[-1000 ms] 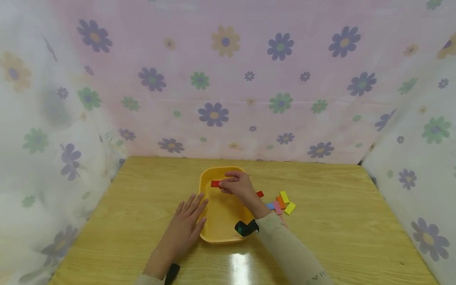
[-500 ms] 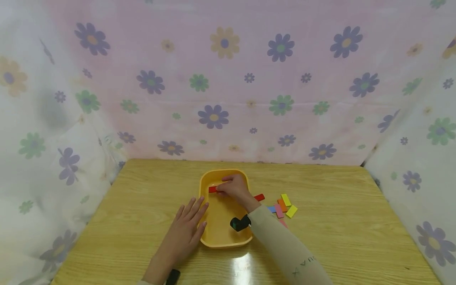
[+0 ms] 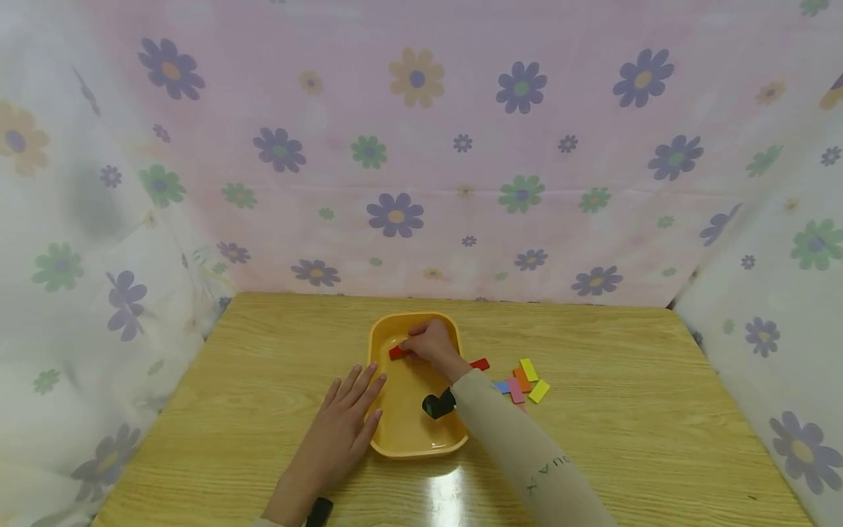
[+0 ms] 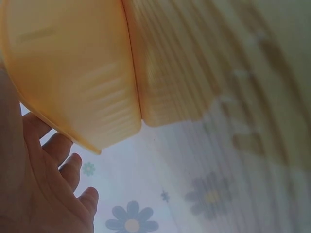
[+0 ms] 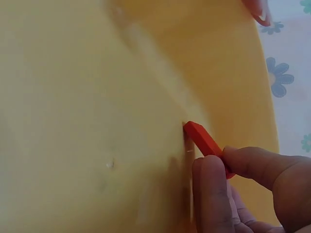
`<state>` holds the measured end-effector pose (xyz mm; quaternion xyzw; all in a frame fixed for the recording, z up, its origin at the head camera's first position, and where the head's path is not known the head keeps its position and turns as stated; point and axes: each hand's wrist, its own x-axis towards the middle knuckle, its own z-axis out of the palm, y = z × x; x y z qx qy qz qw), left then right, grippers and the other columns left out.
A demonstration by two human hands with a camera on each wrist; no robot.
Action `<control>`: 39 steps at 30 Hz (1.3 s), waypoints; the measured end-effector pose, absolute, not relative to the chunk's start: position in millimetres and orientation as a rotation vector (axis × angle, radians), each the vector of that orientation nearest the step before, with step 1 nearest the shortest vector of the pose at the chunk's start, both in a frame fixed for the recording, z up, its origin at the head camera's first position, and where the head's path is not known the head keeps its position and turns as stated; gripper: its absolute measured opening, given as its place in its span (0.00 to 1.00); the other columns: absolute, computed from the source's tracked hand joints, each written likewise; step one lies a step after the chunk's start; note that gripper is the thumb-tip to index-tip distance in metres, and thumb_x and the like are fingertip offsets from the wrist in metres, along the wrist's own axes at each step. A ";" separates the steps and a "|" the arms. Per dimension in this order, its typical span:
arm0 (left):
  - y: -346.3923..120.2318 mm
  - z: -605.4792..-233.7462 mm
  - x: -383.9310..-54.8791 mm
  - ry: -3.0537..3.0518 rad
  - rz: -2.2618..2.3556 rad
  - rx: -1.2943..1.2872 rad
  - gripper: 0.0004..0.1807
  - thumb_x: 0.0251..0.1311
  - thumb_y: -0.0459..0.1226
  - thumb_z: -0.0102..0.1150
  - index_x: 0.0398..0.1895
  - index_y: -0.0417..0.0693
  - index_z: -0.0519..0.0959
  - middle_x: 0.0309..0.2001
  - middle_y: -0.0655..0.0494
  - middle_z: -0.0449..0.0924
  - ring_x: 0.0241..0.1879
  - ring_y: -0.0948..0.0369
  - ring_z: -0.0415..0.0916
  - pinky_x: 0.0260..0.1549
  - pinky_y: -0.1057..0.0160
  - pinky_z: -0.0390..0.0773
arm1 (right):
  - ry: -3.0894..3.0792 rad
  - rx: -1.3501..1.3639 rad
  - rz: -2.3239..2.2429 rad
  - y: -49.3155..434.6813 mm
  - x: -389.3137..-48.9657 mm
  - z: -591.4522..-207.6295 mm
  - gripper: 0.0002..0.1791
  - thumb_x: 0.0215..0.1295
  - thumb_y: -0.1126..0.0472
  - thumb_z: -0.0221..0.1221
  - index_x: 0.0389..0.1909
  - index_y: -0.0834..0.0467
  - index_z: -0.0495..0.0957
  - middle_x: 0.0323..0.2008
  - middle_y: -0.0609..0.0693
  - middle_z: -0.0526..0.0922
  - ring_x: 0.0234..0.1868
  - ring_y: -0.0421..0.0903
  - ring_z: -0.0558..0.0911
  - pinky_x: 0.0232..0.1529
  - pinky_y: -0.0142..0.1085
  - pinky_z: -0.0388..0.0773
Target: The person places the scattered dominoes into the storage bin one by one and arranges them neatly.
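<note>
A yellow plastic tray (image 3: 408, 435) sits on the table, its rounded corners visible in the head view. Over its far part, my right hand (image 3: 435, 345) pinches a small red block (image 3: 396, 353) between thumb and finger. Seen from the right wrist, the red block (image 5: 204, 141) slants, its free end at or close to the tray floor; contact is hard to tell. My left hand (image 3: 337, 428) lies at the tray's left rim with fingers extended. In the left wrist view, the fingertips of the left hand (image 4: 48, 174) touch the outer rim of the tray (image 4: 73, 73).
Right of the tray lie loose flat blocks: a red block (image 3: 481, 364), an orange block (image 3: 522, 378), a blue block (image 3: 503, 386), a pink block (image 3: 516, 390) and yellow blocks (image 3: 538, 391). A flowered curtain (image 3: 467, 168) encloses the wooden table (image 3: 276, 344) behind and on both sides.
My right hand has lowered the red block toward the tray floor and turned it, so it now slants. The left hand stays at the rim. The head view has shifted slightly.
</note>
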<state>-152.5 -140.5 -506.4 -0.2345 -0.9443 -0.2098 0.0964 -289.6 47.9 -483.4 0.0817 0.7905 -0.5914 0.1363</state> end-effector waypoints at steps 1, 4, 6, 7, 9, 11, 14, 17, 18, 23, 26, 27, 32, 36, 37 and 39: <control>-140.5 -506.5 -152.5 -2.798 -0.620 -0.695 0.29 0.76 0.45 0.51 0.76 0.49 0.66 0.80 0.50 0.56 0.80 0.48 0.50 0.74 0.35 0.53 | 2.307 0.245 -1.696 47.0 -290.4 -484.3 0.20 0.57 0.71 0.71 0.49 0.72 0.79 0.41 0.63 0.85 0.24 0.47 0.86 0.32 0.35 0.87; -140.6 -506.6 -152.2 -2.801 -0.619 -0.695 0.29 0.77 0.46 0.50 0.77 0.49 0.66 0.80 0.50 0.55 0.80 0.49 0.49 0.74 0.36 0.53 | 2.384 0.243 -1.638 45.0 -291.5 -487.2 0.18 0.56 0.70 0.72 0.46 0.71 0.79 0.37 0.61 0.85 0.21 0.43 0.84 0.28 0.32 0.85; -140.6 -506.5 -152.0 -2.800 -0.621 -0.696 0.28 0.77 0.45 0.50 0.77 0.49 0.66 0.80 0.51 0.56 0.80 0.49 0.49 0.74 0.36 0.53 | 2.442 0.223 -1.595 44.7 -290.0 -488.0 0.18 0.56 0.69 0.72 0.44 0.70 0.78 0.35 0.60 0.84 0.21 0.43 0.83 0.27 0.31 0.84; -140.5 -506.3 -151.9 -2.799 -0.620 -0.695 0.28 0.77 0.45 0.50 0.76 0.49 0.66 0.80 0.51 0.56 0.80 0.48 0.50 0.74 0.36 0.53 | 2.468 0.215 -1.575 44.6 -288.9 -487.9 0.18 0.55 0.68 0.73 0.44 0.70 0.78 0.35 0.60 0.83 0.21 0.43 0.83 0.27 0.31 0.84; -140.4 -506.1 -151.7 -2.796 -0.623 -0.695 0.28 0.77 0.45 0.50 0.76 0.49 0.67 0.80 0.50 0.56 0.80 0.48 0.50 0.74 0.36 0.53 | 2.513 0.197 -1.542 44.8 -286.6 -487.4 0.18 0.55 0.68 0.73 0.42 0.69 0.77 0.33 0.58 0.81 0.23 0.44 0.83 0.27 0.32 0.84; -140.2 -505.9 -151.7 -2.796 -0.624 -0.694 0.28 0.76 0.45 0.50 0.76 0.49 0.67 0.80 0.50 0.56 0.80 0.48 0.50 0.74 0.35 0.53 | 2.537 0.187 -1.522 45.4 -284.5 -486.8 0.18 0.55 0.67 0.73 0.42 0.68 0.76 0.32 0.57 0.80 0.24 0.45 0.83 0.28 0.32 0.84; -140.0 -505.8 -151.6 -2.800 -0.629 -0.690 0.28 0.77 0.45 0.50 0.76 0.49 0.66 0.80 0.51 0.56 0.80 0.49 0.49 0.74 0.35 0.53 | 2.558 0.168 -1.503 45.9 -284.0 -487.0 0.18 0.54 0.67 0.74 0.40 0.68 0.76 0.29 0.57 0.82 0.23 0.45 0.84 0.28 0.31 0.83; -139.8 -505.5 -151.7 -2.802 -0.637 -0.686 0.28 0.76 0.44 0.51 0.76 0.49 0.66 0.80 0.51 0.55 0.80 0.49 0.50 0.74 0.35 0.53 | 2.574 0.145 -1.496 46.7 -284.3 -487.7 0.17 0.53 0.66 0.74 0.37 0.68 0.76 0.25 0.56 0.83 0.22 0.45 0.83 0.26 0.30 0.81; -139.9 -505.5 -151.7 -2.804 -0.638 -0.684 0.28 0.76 0.44 0.51 0.76 0.49 0.66 0.80 0.51 0.55 0.80 0.49 0.49 0.74 0.35 0.53 | 2.579 0.139 -1.494 46.8 -284.5 -488.0 0.17 0.52 0.66 0.75 0.36 0.67 0.76 0.24 0.56 0.83 0.21 0.44 0.83 0.25 0.30 0.81; -139.8 -505.5 -151.8 -2.800 -0.643 -0.685 0.28 0.76 0.44 0.51 0.76 0.49 0.67 0.80 0.51 0.55 0.80 0.48 0.50 0.74 0.35 0.53 | 2.608 0.137 -1.474 47.2 -284.4 -489.6 0.16 0.51 0.65 0.75 0.30 0.65 0.75 0.19 0.53 0.80 0.17 0.41 0.78 0.21 0.28 0.77; -139.7 -505.4 -151.6 -2.798 -0.645 -0.688 0.28 0.76 0.43 0.52 0.76 0.49 0.67 0.79 0.50 0.56 0.79 0.48 0.51 0.74 0.35 0.53 | 2.633 0.129 -1.442 47.4 -282.6 -488.8 0.17 0.51 0.66 0.74 0.29 0.64 0.74 0.19 0.51 0.76 0.18 0.41 0.75 0.20 0.28 0.73; -139.7 -505.4 -151.6 -2.798 -0.647 -0.688 0.28 0.75 0.43 0.52 0.76 0.49 0.67 0.79 0.50 0.57 0.79 0.47 0.51 0.74 0.35 0.53 | 2.642 0.124 -1.427 47.4 -282.2 -488.6 0.17 0.51 0.66 0.74 0.29 0.64 0.73 0.19 0.51 0.75 0.18 0.41 0.74 0.20 0.28 0.72; -139.2 -504.7 -151.3 -2.801 -0.655 -0.680 0.28 0.75 0.43 0.53 0.76 0.49 0.67 0.80 0.51 0.56 0.79 0.46 0.52 0.74 0.35 0.53 | 2.652 0.119 -1.406 47.1 -282.6 -489.9 0.16 0.53 0.66 0.74 0.29 0.65 0.73 0.17 0.50 0.76 0.15 0.41 0.73 0.19 0.28 0.71; -138.7 -504.2 -151.3 -2.799 -0.659 -0.680 0.28 0.75 0.43 0.53 0.76 0.48 0.67 0.80 0.52 0.56 0.79 0.46 0.52 0.74 0.35 0.53 | 2.647 0.115 -1.405 47.1 -284.1 -492.6 0.17 0.52 0.67 0.73 0.27 0.62 0.70 0.14 0.49 0.76 0.13 0.40 0.74 0.17 0.27 0.71; -138.8 -504.1 -151.2 -2.798 -0.658 -0.683 0.28 0.75 0.43 0.53 0.76 0.48 0.68 0.80 0.51 0.56 0.79 0.46 0.52 0.74 0.35 0.53 | 2.640 0.114 -1.403 47.0 -284.2 -492.7 0.18 0.53 0.67 0.73 0.26 0.61 0.69 0.13 0.48 0.75 0.12 0.40 0.74 0.16 0.27 0.71; -139.1 -503.7 -151.1 -2.804 -0.652 -0.685 0.28 0.76 0.43 0.52 0.76 0.48 0.67 0.80 0.51 0.56 0.79 0.46 0.51 0.74 0.35 0.53 | 2.631 0.094 -1.396 47.2 -284.9 -491.9 0.19 0.54 0.66 0.71 0.20 0.60 0.68 0.10 0.48 0.74 0.11 0.40 0.74 0.14 0.27 0.70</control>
